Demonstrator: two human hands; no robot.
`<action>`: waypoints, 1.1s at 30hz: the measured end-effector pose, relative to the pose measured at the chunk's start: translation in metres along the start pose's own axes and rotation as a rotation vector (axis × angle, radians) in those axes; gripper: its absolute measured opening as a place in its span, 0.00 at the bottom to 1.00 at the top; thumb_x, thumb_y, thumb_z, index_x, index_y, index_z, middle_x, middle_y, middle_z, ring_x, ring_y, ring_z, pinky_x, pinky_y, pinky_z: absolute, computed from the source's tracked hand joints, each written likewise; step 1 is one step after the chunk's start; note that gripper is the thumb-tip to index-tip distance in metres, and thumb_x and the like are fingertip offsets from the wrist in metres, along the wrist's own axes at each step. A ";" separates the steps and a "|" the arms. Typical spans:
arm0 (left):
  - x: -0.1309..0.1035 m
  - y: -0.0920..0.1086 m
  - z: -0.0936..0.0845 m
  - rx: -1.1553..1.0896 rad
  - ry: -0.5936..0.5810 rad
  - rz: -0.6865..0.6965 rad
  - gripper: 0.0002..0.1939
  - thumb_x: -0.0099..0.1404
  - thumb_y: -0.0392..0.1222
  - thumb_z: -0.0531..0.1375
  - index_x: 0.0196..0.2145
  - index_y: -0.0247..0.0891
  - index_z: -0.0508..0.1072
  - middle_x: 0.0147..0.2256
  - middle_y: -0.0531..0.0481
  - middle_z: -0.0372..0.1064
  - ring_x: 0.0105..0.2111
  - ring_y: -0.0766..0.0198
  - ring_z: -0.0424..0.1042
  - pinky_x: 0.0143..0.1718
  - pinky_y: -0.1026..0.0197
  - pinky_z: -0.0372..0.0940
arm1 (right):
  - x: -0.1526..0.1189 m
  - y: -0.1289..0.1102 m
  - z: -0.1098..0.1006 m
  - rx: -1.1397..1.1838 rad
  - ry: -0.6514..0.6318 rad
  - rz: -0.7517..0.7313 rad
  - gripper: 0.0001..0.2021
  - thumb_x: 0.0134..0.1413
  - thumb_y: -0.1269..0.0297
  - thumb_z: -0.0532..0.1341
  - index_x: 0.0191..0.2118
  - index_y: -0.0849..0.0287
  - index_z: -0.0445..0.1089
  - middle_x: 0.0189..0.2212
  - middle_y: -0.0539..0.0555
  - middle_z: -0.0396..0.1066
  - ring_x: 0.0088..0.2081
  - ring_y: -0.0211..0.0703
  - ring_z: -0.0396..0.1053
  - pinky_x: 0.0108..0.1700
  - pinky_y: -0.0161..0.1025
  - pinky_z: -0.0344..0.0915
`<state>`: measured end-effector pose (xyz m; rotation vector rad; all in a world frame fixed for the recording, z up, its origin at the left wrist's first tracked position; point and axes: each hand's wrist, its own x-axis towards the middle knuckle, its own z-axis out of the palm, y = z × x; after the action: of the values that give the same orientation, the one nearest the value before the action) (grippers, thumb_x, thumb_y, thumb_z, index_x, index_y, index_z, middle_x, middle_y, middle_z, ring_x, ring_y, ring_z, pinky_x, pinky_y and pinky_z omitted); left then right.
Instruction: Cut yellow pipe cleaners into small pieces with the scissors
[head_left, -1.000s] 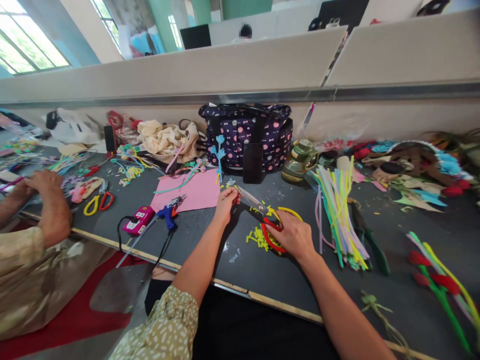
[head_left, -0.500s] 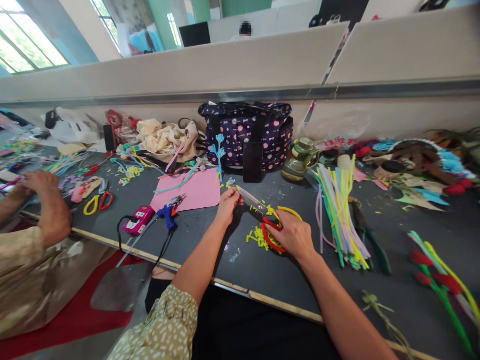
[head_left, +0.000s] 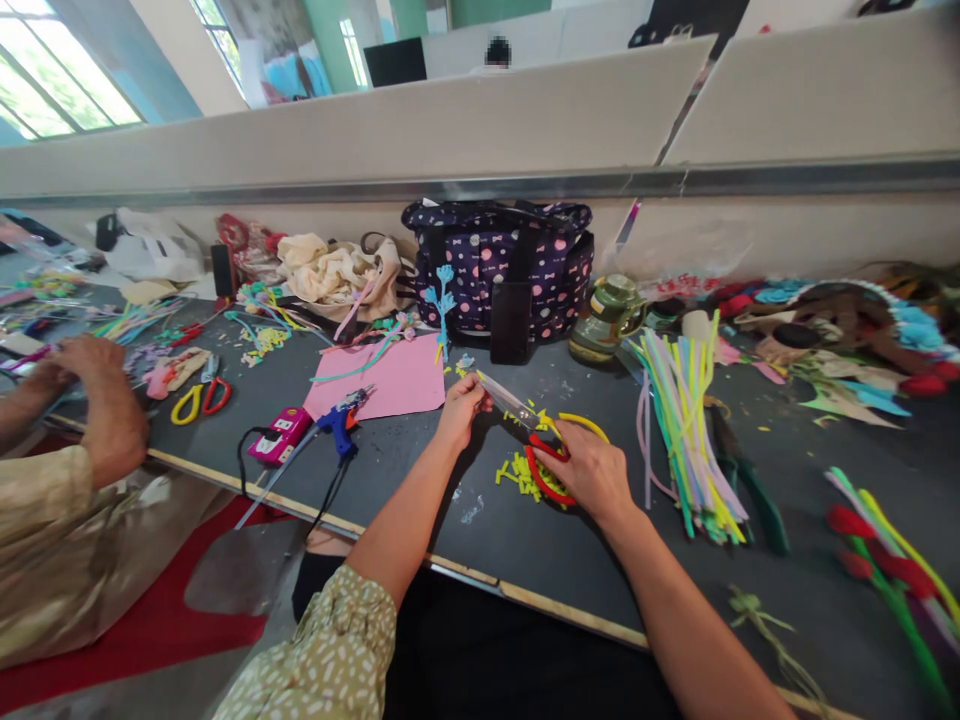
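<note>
My right hand [head_left: 592, 465] is closed on scissors [head_left: 551, 455] with one red and one yellow handle loop. Their blades reach up and left to the fingertips of my left hand [head_left: 463, 402]. That hand is pinched, and what lies between its fingers is too small to make out; a speck of yellow shows by the blade tips. Below the scissors, short yellow-green cut pieces [head_left: 517, 475] lie scattered on the dark table [head_left: 480, 540]. A blue fuzzy flower stem [head_left: 443, 310] stands just behind my left hand.
Behind are a dotted bag [head_left: 472, 260], a dark phone [head_left: 511, 322] and a green jar [head_left: 606, 320]. Pastel stems [head_left: 686, 430] and pliers [head_left: 757, 490] lie right. A glue gun [head_left: 339, 425] rests by pink paper [head_left: 397, 375]. A person's hands [head_left: 90, 370] are at far left.
The whole view has shifted slightly, so table items appear a little further right. Both hands keep nearly the same pose, with the scissors still at my left fingertips.
</note>
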<state>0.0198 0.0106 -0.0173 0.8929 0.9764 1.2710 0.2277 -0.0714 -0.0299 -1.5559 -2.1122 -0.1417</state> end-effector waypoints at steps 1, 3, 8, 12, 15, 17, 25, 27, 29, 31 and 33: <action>0.000 0.000 0.000 -0.002 -0.002 -0.003 0.07 0.54 0.40 0.62 0.26 0.35 0.68 0.21 0.54 0.62 0.22 0.72 0.62 0.26 0.67 0.59 | 0.000 0.000 0.000 0.005 0.001 -0.001 0.22 0.58 0.47 0.55 0.48 0.59 0.68 0.39 0.55 0.75 0.39 0.43 0.72 0.36 0.36 0.63; 0.000 -0.001 0.000 -0.006 -0.004 -0.004 0.07 0.54 0.40 0.62 0.26 0.35 0.68 0.21 0.54 0.62 0.22 0.72 0.62 0.26 0.67 0.58 | 0.000 0.001 0.001 0.014 0.002 0.000 0.22 0.58 0.47 0.55 0.48 0.59 0.68 0.39 0.55 0.75 0.39 0.43 0.72 0.35 0.36 0.62; 0.000 -0.003 0.001 -0.006 -0.004 -0.008 0.08 0.53 0.42 0.63 0.27 0.35 0.68 0.22 0.54 0.62 0.22 0.72 0.62 0.26 0.66 0.58 | -0.001 0.001 0.001 0.044 -0.011 0.001 0.21 0.58 0.47 0.55 0.46 0.58 0.69 0.37 0.54 0.75 0.38 0.41 0.72 0.35 0.35 0.61; 0.000 -0.003 0.001 -0.006 -0.002 -0.020 0.09 0.53 0.43 0.63 0.27 0.35 0.69 0.22 0.54 0.63 0.22 0.71 0.62 0.26 0.66 0.58 | 0.000 0.000 -0.001 0.048 -0.012 0.004 0.20 0.58 0.46 0.54 0.45 0.57 0.69 0.35 0.53 0.75 0.37 0.41 0.71 0.33 0.35 0.60; 0.000 -0.003 0.001 -0.017 0.000 -0.022 0.09 0.54 0.42 0.63 0.27 0.35 0.69 0.22 0.54 0.62 0.22 0.72 0.62 0.26 0.66 0.58 | 0.000 -0.001 -0.002 0.044 -0.033 0.015 0.20 0.58 0.46 0.53 0.43 0.56 0.70 0.33 0.53 0.75 0.35 0.40 0.71 0.31 0.35 0.58; 0.000 -0.003 0.002 -0.022 -0.001 -0.028 0.08 0.54 0.42 0.63 0.27 0.35 0.69 0.22 0.54 0.62 0.22 0.72 0.62 0.26 0.66 0.58 | 0.000 -0.002 -0.002 0.045 -0.034 0.018 0.20 0.58 0.45 0.53 0.42 0.56 0.71 0.32 0.53 0.74 0.34 0.40 0.70 0.30 0.35 0.57; 0.000 -0.003 0.001 -0.013 -0.018 -0.023 0.08 0.52 0.41 0.63 0.28 0.35 0.69 0.22 0.54 0.62 0.22 0.72 0.62 0.26 0.67 0.58 | 0.001 -0.004 -0.004 0.046 -0.059 0.024 0.19 0.58 0.45 0.53 0.38 0.56 0.70 0.30 0.51 0.73 0.31 0.39 0.69 0.28 0.35 0.54; 0.000 -0.002 0.001 -0.005 -0.014 -0.029 0.08 0.52 0.41 0.63 0.28 0.36 0.69 0.22 0.54 0.62 0.22 0.72 0.62 0.26 0.67 0.58 | 0.001 -0.004 -0.004 0.050 -0.058 0.023 0.19 0.58 0.46 0.53 0.38 0.55 0.70 0.30 0.51 0.73 0.31 0.39 0.69 0.27 0.35 0.54; 0.000 -0.002 0.001 0.009 -0.007 -0.030 0.08 0.53 0.41 0.63 0.28 0.36 0.69 0.22 0.54 0.62 0.22 0.72 0.62 0.26 0.67 0.58 | 0.001 -0.003 -0.004 0.053 -0.055 0.023 0.19 0.59 0.46 0.52 0.37 0.55 0.70 0.29 0.51 0.73 0.31 0.39 0.70 0.28 0.35 0.54; 0.000 -0.002 0.000 0.035 -0.001 -0.020 0.08 0.53 0.42 0.62 0.27 0.36 0.69 0.22 0.54 0.62 0.23 0.71 0.62 0.26 0.67 0.58 | 0.000 -0.003 -0.004 0.048 -0.053 0.025 0.19 0.59 0.46 0.52 0.37 0.55 0.70 0.29 0.51 0.73 0.31 0.39 0.70 0.28 0.34 0.54; 0.000 -0.002 0.000 0.068 0.007 -0.005 0.07 0.53 0.42 0.62 0.27 0.36 0.69 0.23 0.54 0.62 0.23 0.71 0.62 0.27 0.67 0.58 | 0.000 -0.002 -0.004 0.034 -0.059 0.024 0.19 0.59 0.45 0.52 0.37 0.55 0.70 0.28 0.50 0.73 0.31 0.39 0.70 0.28 0.35 0.54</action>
<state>0.0200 0.0100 -0.0189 0.9391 1.0319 1.2435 0.2270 -0.0738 -0.0262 -1.5835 -2.1284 -0.0519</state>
